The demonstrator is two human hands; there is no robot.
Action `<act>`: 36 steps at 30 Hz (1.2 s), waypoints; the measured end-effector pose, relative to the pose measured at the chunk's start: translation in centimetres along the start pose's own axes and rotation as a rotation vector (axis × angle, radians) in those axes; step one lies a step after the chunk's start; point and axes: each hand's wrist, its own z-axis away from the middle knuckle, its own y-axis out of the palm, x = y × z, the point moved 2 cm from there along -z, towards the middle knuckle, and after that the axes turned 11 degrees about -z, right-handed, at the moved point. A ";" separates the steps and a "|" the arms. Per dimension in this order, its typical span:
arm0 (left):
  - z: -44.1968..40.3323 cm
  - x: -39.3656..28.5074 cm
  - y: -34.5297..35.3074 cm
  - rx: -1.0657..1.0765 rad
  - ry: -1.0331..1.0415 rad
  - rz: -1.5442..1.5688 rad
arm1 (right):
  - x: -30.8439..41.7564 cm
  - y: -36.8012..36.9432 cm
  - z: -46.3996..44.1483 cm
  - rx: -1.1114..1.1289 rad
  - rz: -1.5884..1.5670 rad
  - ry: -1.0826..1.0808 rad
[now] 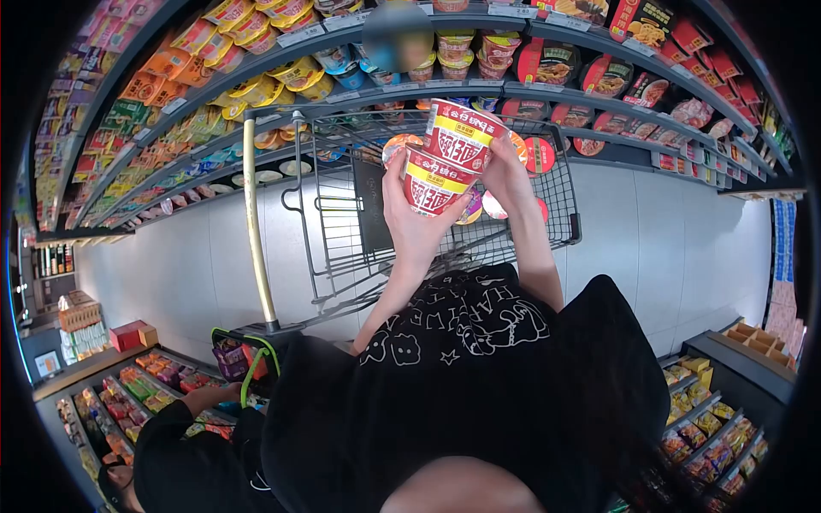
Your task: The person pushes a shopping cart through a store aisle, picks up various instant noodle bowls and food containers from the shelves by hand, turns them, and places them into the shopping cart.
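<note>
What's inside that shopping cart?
Several round containers, including a red-topped one and a purple-topped one, show in the shopping cart. The noodle cups, left hand and right hand block the middle, so anything behind them can't be seen.

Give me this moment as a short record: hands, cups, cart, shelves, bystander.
Left hand: holds lower cup
Right hand: holds upper cup
Cups: red and white with yellow, held together over the cart
Cart: wire basket, round packs inside
Shelves: packaged food, beyond cart
Bystander: lower left, dark sleeve, one hand near a green handle
</note>
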 end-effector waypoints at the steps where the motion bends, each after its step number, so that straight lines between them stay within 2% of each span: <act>1: 0.0 -0.1 -0.1 -0.019 0.017 -0.023 | 0.0 0.0 0.0 0.000 0.000 -0.001; 7: 0.0 -0.8 -0.3 -0.050 -0.020 -0.084 | -0.2 -0.2 0.3 0.036 -0.028 0.013; 10: 0.0 -0.5 -0.2 -0.046 -0.045 -0.058 | -0.6 -0.5 0.2 0.031 0.071 0.000; 13: 0.1 0.7 0.2 -0.034 -0.065 0.041 | 0.3 -0.8 -0.7 -0.009 0.134 -0.056; 14: 0.2 1.1 0.3 -0.035 -0.067 0.064 | 1.1 -1.0 -1.6 -0.022 0.173 -0.164; 17: 0.4 1.2 -0.2 0.026 -0.119 0.156 | 6.1 -2.2 -5.8 -0.139 0.563 -0.401; 21: 0.7 1.6 -0.5 0.051 -0.154 0.194 | 13.3 -2.1 -15.0 -0.111 1.094 -1.027; 23: 0.7 2.1 -0.7 0.040 -0.099 0.128 | 15.8 -0.1 -18.1 -0.139 1.201 -1.050; 24: 0.7 2.0 -0.8 0.054 -0.084 0.105 | 16.8 0.8 -19.4 -0.167 1.394 -1.140; 25: 0.7 1.9 -1.0 0.067 -0.069 0.082 | 17.2 1.4 -20.5 -0.295 1.597 -1.203; 27: 0.7 2.1 -1.2 0.068 -0.064 0.052 | 16.9 3.6 -22.0 -0.409 1.405 -1.172; 28: 0.7 2.2 -1.2 0.064 -0.068 0.047 | 17.3 2.4 -23.4 -0.403 1.402 -1.174; 30: 0.6 2.2 -1.4 0.058 -0.083 0.068 | 18.2 -1.0 -27.1 -0.196 1.747 -1.187; 31: 0.7 2.1 -1.5 0.054 -0.082 0.068 | 17.9 -0.7 -26.8 -0.192 1.746 -1.190; 33: 0.8 2.1 -1.7 0.054 -0.117 0.098 | 17.1 -0.2 -25.9 -0.367 2.203 -1.099; 35: 0.8 2.0 -1.8 0.057 -0.130 0.131 | 16.7 -0.4 -25.8 -0.379 2.226 -1.079; 36: 0.9 2.3 -1.7 0.049 -0.133 0.148 | 16.4 -0.3 -25.1 -0.338 2.154 -1.204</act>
